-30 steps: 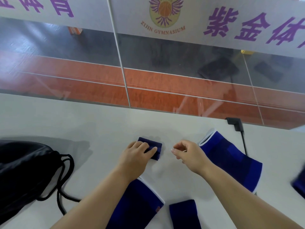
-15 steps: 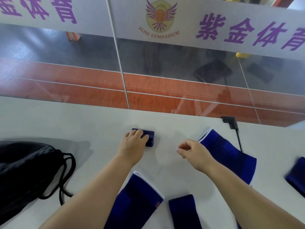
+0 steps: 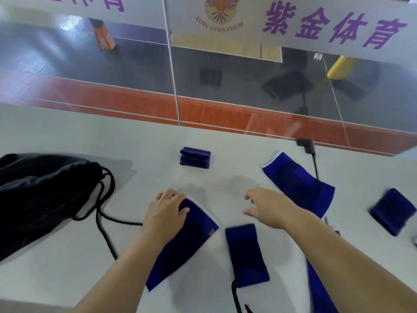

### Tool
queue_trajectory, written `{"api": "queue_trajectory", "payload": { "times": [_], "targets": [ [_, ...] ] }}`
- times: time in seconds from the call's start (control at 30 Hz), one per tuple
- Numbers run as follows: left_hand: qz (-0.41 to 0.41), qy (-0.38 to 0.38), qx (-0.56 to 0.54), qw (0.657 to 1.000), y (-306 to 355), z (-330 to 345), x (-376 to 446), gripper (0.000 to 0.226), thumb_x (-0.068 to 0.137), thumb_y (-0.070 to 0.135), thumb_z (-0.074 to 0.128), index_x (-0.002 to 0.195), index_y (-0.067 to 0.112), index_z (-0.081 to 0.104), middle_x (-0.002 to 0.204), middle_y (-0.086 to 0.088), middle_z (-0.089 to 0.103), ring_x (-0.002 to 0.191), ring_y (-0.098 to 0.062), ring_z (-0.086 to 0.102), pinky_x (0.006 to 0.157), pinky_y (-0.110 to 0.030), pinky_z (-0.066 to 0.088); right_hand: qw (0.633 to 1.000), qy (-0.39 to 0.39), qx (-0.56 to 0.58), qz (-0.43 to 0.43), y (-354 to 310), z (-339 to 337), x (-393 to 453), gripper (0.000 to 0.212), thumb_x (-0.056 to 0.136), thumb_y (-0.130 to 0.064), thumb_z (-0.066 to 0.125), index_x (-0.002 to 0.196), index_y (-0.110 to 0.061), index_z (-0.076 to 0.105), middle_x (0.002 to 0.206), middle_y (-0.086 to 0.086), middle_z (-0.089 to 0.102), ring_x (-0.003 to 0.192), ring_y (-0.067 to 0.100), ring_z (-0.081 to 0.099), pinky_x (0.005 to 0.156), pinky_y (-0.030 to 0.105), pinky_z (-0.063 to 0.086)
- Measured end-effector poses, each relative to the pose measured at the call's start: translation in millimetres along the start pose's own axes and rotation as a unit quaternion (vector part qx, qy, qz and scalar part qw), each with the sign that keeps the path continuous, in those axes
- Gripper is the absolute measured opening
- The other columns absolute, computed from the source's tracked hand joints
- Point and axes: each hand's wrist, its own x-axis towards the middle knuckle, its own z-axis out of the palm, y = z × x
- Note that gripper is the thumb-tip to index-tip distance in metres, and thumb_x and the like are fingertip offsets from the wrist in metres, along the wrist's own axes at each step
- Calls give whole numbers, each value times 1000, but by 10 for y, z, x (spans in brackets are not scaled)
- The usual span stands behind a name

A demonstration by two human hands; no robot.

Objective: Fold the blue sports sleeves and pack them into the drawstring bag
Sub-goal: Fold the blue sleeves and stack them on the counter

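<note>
Blue sports sleeves lie across the white table: the left hand now grips the white-edged sleeve nearest the person, having let go of the folded sleeve, left beyond its fingertips. The right hand hovers relaxed, holding nothing. One fold seems done; packing waits. The drawstring bag, left of the grip, is cut off, its mouth hard to make out.
</note>
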Motion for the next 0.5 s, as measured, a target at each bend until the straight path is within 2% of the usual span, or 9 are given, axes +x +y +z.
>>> {"api": "queue_trajectory", "payload": {
  "times": [0.13, 0.27, 0.4, 0.5],
  "targets": [
    [-62, -38, 11, 997, -59, 119, -355, 52, 92, 34, 53, 139, 20, 38, 137, -1, 42, 124, -23, 39, 104, -35, 37, 1000, 1, -12, -8, 114, 212, -224, 45, 94, -39, 51, 135, -21, 43, 134, 1, 53, 116, 21, 55, 98, 35, 45],
    [-110, -74, 55, 990, -38, 199, -552, 63, 90, 31, 57, 143, 17, 27, 145, -5, 35, 130, -28, 34, 104, -39, 35, 1000, 13, -14, -4, 307, 448, -420, 42, 93, -42, 52, 130, -22, 47, 127, 0, 57, 107, 19, 58, 92, 35, 49],
    [-171, -62, 92, 979, 81, 225, -625, 59, 86, 34, 62, 135, 15, 36, 132, -10, 44, 120, -30, 41, 100, -40, 36, 1000, 22, -2, 3, 525, 612, -620, 41, 93, -42, 52, 129, -22, 48, 126, -2, 56, 106, 17, 58, 91, 34, 49],
    [-161, -9, 63, 985, 169, 263, -668, 38, 87, 27, 62, 119, 10, 51, 114, -9, 53, 105, -28, 50, 87, -37, 42, 1000, 25, 9, 7, 674, 697, -758, 40, 92, -43, 53, 128, -24, 49, 124, -4, 57, 106, 14, 57, 90, 34, 49]
  ]
}}
